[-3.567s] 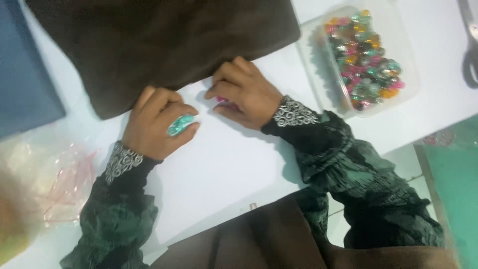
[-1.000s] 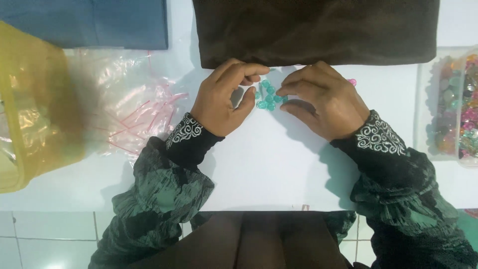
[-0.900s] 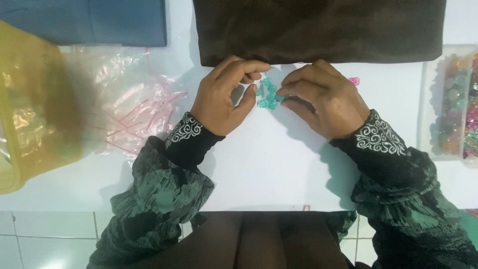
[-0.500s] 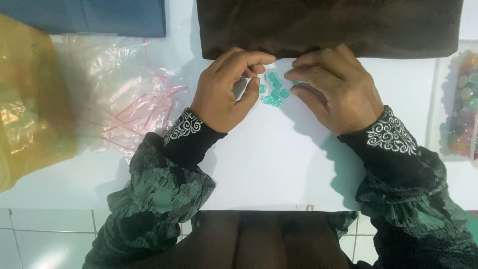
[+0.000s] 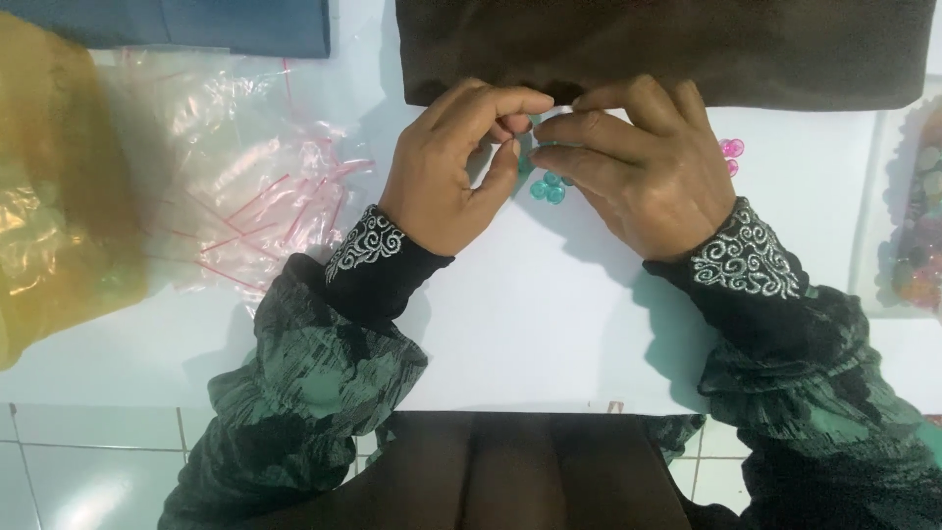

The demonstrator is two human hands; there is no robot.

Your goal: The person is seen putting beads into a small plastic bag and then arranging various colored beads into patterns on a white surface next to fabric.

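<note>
My left hand (image 5: pixel 446 167) and my right hand (image 5: pixel 638 162) meet fingertip to fingertip over a white table (image 5: pixel 549 334), just below a dark brown cloth (image 5: pixel 667 44). Between the fingertips is a small clear bag holding teal beads (image 5: pixel 547 186); both hands pinch it. A few pink beads (image 5: pixel 731 152) lie on the table right of my right hand. How the bag's top is held is hidden by my fingers.
A heap of small clear zip bags with pink strips (image 5: pixel 235 186) lies to the left, beside a yellow plastic bag (image 5: pixel 49 196). A blue cloth (image 5: pixel 196 20) is at the top left. A clear tray of mixed beads (image 5: pixel 917 226) stands at the right edge.
My hands have drawn closer together over the teal beads and shifted slightly up toward the brown cloth; the beads are now more covered by my fingers.
</note>
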